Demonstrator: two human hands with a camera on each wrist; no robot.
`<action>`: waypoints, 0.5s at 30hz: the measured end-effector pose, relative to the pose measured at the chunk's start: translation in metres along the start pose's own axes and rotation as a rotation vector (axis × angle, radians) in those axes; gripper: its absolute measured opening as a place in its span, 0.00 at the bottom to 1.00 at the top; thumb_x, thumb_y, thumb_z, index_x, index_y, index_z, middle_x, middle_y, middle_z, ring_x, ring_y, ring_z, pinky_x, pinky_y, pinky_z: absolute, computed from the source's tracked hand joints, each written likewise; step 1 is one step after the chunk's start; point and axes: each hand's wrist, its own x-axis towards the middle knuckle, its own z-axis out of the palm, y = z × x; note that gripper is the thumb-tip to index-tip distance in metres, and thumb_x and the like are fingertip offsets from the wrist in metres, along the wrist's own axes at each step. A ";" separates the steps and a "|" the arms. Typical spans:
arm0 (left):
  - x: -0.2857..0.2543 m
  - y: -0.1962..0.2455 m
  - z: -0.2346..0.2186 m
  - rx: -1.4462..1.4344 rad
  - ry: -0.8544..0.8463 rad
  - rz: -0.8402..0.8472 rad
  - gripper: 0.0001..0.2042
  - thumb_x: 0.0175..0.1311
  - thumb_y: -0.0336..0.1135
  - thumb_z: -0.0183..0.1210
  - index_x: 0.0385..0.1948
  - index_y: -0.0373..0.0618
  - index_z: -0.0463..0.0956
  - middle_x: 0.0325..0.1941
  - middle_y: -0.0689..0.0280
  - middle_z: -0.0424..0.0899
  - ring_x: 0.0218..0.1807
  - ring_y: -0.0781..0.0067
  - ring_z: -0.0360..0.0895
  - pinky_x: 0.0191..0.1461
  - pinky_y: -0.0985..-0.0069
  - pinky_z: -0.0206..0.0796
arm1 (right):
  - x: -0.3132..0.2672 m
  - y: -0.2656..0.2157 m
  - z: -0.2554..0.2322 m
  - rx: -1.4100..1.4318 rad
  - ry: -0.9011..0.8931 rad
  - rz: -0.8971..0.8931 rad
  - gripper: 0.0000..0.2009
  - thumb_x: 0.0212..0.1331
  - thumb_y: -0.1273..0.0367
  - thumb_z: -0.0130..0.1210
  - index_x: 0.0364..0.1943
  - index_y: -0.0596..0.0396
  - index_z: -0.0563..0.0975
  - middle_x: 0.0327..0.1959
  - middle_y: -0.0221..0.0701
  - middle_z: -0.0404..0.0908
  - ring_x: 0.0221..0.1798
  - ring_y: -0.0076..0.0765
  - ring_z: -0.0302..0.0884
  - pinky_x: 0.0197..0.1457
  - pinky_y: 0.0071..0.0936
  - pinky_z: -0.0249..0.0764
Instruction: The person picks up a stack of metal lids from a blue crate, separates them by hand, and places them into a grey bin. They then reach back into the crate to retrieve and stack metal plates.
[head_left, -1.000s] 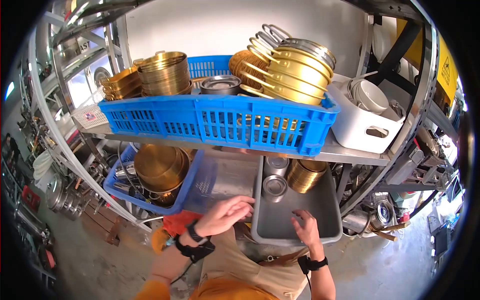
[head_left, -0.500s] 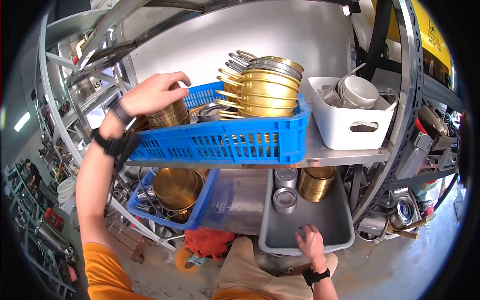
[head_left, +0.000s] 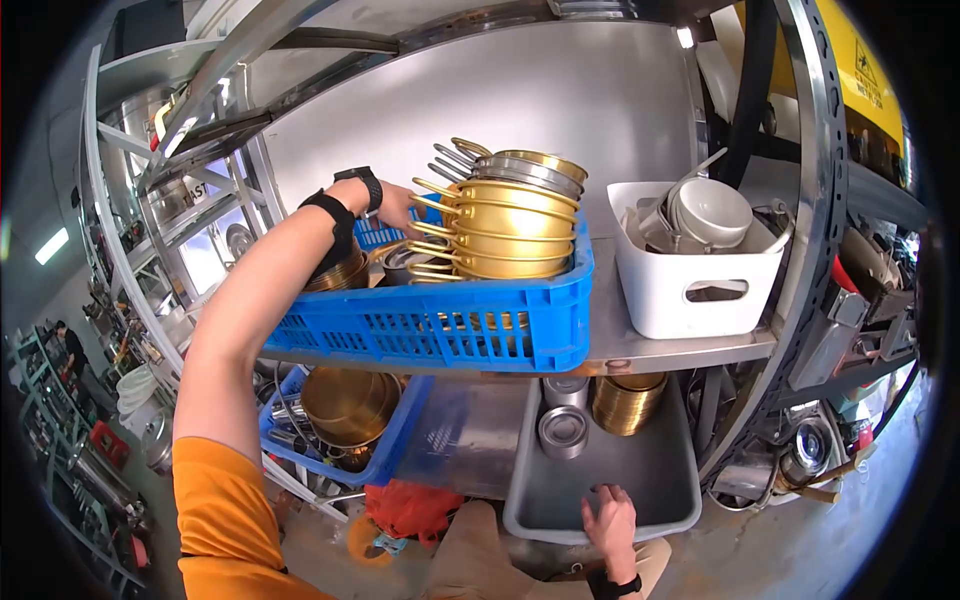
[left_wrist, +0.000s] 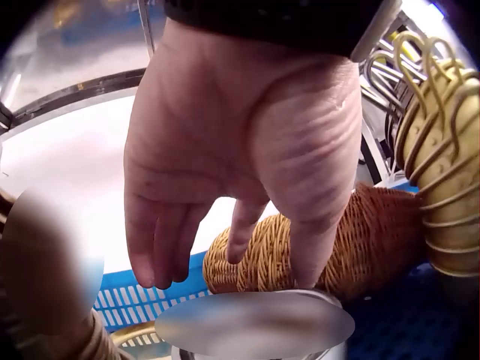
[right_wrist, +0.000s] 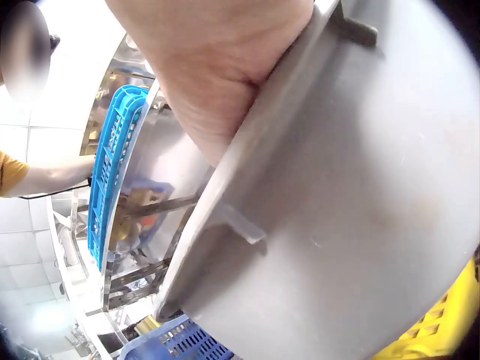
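My left hand [head_left: 398, 205] reaches over the blue crate [head_left: 420, 335] on the upper shelf, just left of the stacked gold pans [head_left: 515, 235]. In the left wrist view its fingers point downward, fairly straight, with the thumb tip right at the rim of a silver round tin [left_wrist: 330, 298]; blur covers most of the tin's top. A wicker basket [left_wrist: 367, 244] lies behind the fingers. Below, my right hand [head_left: 610, 520] hangs over the near rim of the grey tub [head_left: 520, 510], fingers loosely bent and nothing held. The tub's wall hides those fingers in the right wrist view.
Silver tins [head_left: 563, 432] and stacked gold dishes [head_left: 628, 405] stand at the tub's back. A white bin [head_left: 650, 305] with bowls is right of the crate. Lower left, a blue basket [head_left: 385, 455] holds brass pots [head_left: 345, 405]. A metal upright [head_left: 800, 200] borders the shelf's right side.
My left hand has gone from in front of the lower shelf up over the stacked brass dishes, then right and down into the crate. The right hand stays at the tub.
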 end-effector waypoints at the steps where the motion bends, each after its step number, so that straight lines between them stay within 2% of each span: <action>1: 0.001 0.001 0.004 0.035 0.014 0.019 0.42 0.57 0.66 0.65 0.72 0.56 0.65 0.66 0.56 0.76 0.56 0.61 0.80 0.51 0.68 0.79 | 0.000 0.002 0.003 0.007 0.014 -0.010 0.13 0.54 0.66 0.65 0.40 0.58 0.81 0.39 0.42 0.83 0.44 0.52 0.80 0.50 0.44 0.76; 2: 0.003 0.002 0.005 0.025 0.015 0.016 0.42 0.57 0.66 0.65 0.72 0.56 0.65 0.66 0.56 0.76 0.56 0.61 0.80 0.51 0.68 0.79 | 0.000 0.002 0.003 0.001 0.010 -0.017 0.13 0.54 0.66 0.65 0.40 0.58 0.81 0.39 0.42 0.83 0.44 0.52 0.80 0.50 0.44 0.76; 4: 0.000 0.013 0.003 0.076 -0.110 0.068 0.46 0.55 0.67 0.65 0.75 0.57 0.60 0.69 0.56 0.74 0.59 0.60 0.79 0.53 0.68 0.79 | 0.001 0.001 0.003 0.020 0.005 -0.004 0.12 0.54 0.66 0.65 0.39 0.58 0.82 0.38 0.42 0.83 0.43 0.52 0.80 0.49 0.44 0.76; 5: -0.027 0.035 0.001 0.125 -0.174 -0.046 0.49 0.55 0.66 0.65 0.77 0.59 0.53 0.71 0.54 0.71 0.63 0.59 0.76 0.52 0.67 0.80 | 0.002 0.000 0.003 0.023 0.014 -0.004 0.12 0.54 0.66 0.65 0.39 0.58 0.82 0.38 0.42 0.83 0.42 0.52 0.80 0.49 0.44 0.76; 8: -0.010 0.024 0.013 0.074 -0.211 -0.052 0.49 0.55 0.66 0.65 0.77 0.59 0.53 0.71 0.54 0.70 0.63 0.59 0.76 0.52 0.67 0.80 | 0.005 -0.005 -0.002 0.038 0.013 0.002 0.11 0.52 0.70 0.66 0.38 0.60 0.82 0.37 0.45 0.83 0.42 0.56 0.81 0.48 0.45 0.77; 15: 0.031 -0.002 0.027 -0.061 -0.371 -0.083 0.50 0.55 0.65 0.65 0.78 0.60 0.50 0.72 0.53 0.69 0.64 0.58 0.75 0.51 0.66 0.81 | 0.004 -0.006 0.000 0.028 -0.020 0.017 0.11 0.52 0.70 0.66 0.38 0.61 0.81 0.38 0.45 0.83 0.41 0.56 0.82 0.48 0.45 0.78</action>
